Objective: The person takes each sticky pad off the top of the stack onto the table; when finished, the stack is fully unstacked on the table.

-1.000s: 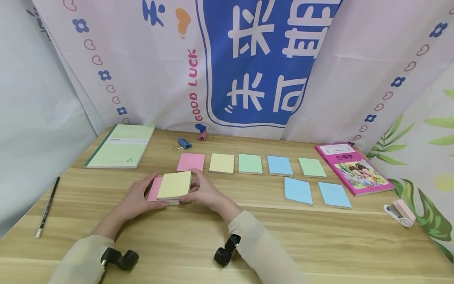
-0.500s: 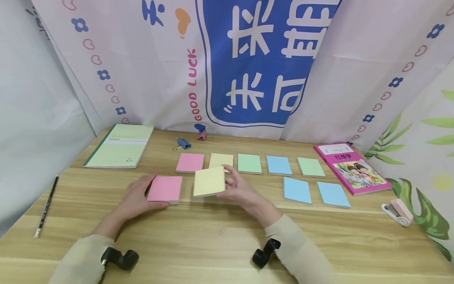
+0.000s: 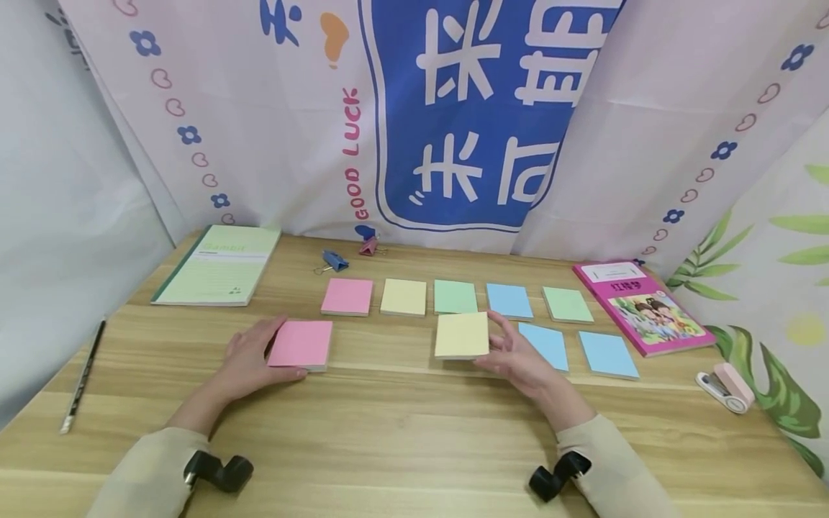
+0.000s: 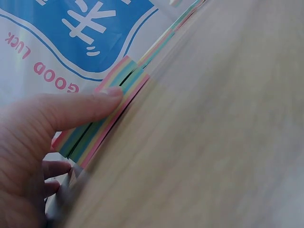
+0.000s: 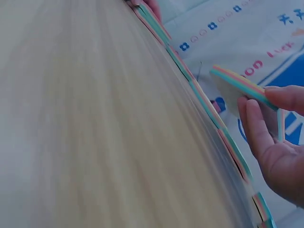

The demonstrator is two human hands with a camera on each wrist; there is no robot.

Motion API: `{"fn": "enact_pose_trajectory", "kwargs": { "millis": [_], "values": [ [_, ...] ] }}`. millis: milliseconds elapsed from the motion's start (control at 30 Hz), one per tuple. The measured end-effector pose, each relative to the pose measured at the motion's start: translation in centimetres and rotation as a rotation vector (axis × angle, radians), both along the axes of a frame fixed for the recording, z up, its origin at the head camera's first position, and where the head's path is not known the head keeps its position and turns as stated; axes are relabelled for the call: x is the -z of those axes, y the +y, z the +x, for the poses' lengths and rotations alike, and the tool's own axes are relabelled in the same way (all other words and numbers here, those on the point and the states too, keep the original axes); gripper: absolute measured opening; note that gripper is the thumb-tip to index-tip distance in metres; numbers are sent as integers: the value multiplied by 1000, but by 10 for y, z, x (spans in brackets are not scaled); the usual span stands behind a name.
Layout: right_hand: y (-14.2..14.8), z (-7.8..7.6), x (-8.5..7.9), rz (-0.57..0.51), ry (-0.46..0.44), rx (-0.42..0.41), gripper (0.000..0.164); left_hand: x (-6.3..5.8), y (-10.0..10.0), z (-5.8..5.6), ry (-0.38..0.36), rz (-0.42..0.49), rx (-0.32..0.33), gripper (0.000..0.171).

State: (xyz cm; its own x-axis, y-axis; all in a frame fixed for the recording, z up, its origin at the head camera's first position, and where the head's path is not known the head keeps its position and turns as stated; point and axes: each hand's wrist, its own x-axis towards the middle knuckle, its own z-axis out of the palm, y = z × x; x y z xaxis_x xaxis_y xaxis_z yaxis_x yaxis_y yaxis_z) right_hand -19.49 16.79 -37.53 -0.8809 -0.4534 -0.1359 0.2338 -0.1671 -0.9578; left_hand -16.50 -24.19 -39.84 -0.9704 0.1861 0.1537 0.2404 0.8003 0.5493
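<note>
My left hand (image 3: 249, 363) grips a stack of sticky note pads with a pink top (image 3: 301, 344) on the table. In the left wrist view the thumb lies across the striped edges of this stack (image 4: 102, 121), where a dark seam parts two pads. My right hand (image 3: 521, 360) pinches a yellow-topped sticky note pad (image 3: 463, 335) by its right side. The right wrist view shows that pad (image 5: 242, 85) raised off the table, its pale underside showing, with the thumb on one edge and fingers beneath.
Behind the hands runs a row of pads: pink (image 3: 347, 296), yellow (image 3: 404, 296), green (image 3: 455, 296), blue (image 3: 509, 298) and green (image 3: 567, 303). Two blue pads (image 3: 609, 354) lie in front. Around them are a notebook (image 3: 216, 266), binder clips (image 3: 334, 260), pencil (image 3: 84, 374), pink book (image 3: 641, 309) and stapler (image 3: 727, 387).
My right hand has lifted the yellow-topped pad off the left hand's stack and carried it right, uncovering the pink top. The left hand has stayed in place.
</note>
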Motion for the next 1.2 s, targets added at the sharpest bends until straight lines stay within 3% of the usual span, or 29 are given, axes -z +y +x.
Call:
{"fn": "enact_pose_trajectory", "kwargs": {
  "millis": [167, 400, 667, 900, 1200],
  "values": [
    [17, 1, 6, 21, -27, 34, 90, -1, 1, 0, -4, 0, 1, 97],
    [23, -1, 10, 43, -34, 16, 89, 0, 2, 0, -8, 13, 2, 96],
    [27, 3, 0, 121, -46, 46, 87, 0, 1, 0, -10, 11, 2, 96],
    [33, 8, -17, 303, 30, 31, 81, 1, 2, 0, -4, 10, -1, 96],
    [29, 11, -42, 328, 173, -16, 74, 2, 0, -1, 3, 12, -1, 96]
  ]
}}
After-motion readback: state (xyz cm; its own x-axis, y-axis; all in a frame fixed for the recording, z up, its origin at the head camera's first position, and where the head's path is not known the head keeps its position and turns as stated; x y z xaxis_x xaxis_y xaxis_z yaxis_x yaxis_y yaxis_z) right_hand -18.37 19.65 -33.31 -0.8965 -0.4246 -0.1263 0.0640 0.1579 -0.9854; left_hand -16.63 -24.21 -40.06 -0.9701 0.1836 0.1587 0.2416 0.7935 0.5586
